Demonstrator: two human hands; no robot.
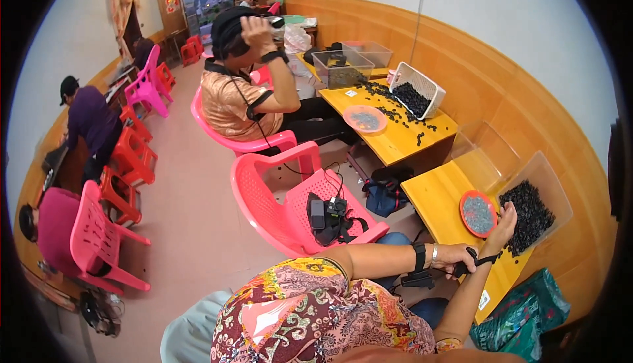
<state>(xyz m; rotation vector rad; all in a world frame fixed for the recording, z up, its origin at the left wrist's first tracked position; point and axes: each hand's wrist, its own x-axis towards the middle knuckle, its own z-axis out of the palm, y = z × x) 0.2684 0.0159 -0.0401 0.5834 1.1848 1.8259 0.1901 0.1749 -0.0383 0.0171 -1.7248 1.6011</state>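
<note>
My left hand (453, 257) is closed on a small black wrist device (465, 263), which is strapped round my right wrist. Beyond it, my right hand (504, 226) holds nothing that I can see. Its fingers are stretched out, between a red-rimmed plate (478, 214) of small grey pieces and a tipped clear bin (557, 181). Many small black parts (527, 214) spill from that bin onto the yellow table (432, 195). Another black strap with a box (418, 267) sits on my left forearm, beside a bracelet.
A pink chair (264, 201) to my left carries black head-worn gear (326, 214). Past it, a seated person (241, 92) raises a hand to the head. A second yellow table (402, 135) holds a white basket (422, 89). A green bag (527, 313) lies at right.
</note>
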